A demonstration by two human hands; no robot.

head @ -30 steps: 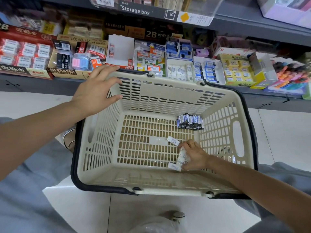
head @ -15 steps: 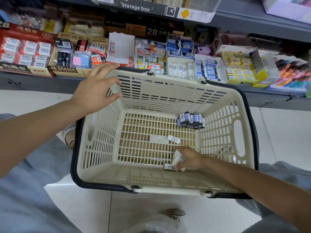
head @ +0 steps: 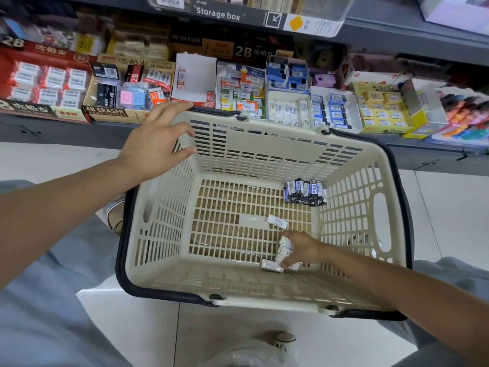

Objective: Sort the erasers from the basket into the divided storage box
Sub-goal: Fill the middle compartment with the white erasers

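Shop shelving [head: 397, 30] is running across the far side, with cartons of boxed erasers lining the ledge and a sign reading "Storage box" [head: 219, 14] hanging above them. Pale floor tiles [head: 449, 207] are showing near and to the right. Sitting on the floor just in front of the ledge is a cream plastic basket [head: 264, 284] with slotted walls and a dark folded-down handle running round its rim. Among the cartons on the ledge, a white divided storage box [head: 288, 108] is holding rows of white-wrapped erasers, just beyond the basket's far rim. Inside the basket, a bundle of dark blue-and-black erasers [head: 304, 193] is lying in the far right corner of the bottom, and a single white eraser [head: 277, 221] is lying flat near the middle, apart from the bundle. The right hand [head: 301, 249] is reaching down to the near right part of the bottom and is grasping a few white erasers [head: 284, 250] with its curled fingers, while one more white eraser [head: 270, 265] is lying on the bottom, touching its fingertips. The left hand [head: 156, 144] is resting over the far left corner of the rim, its fingers spread and fairly straight, grasping nothing.
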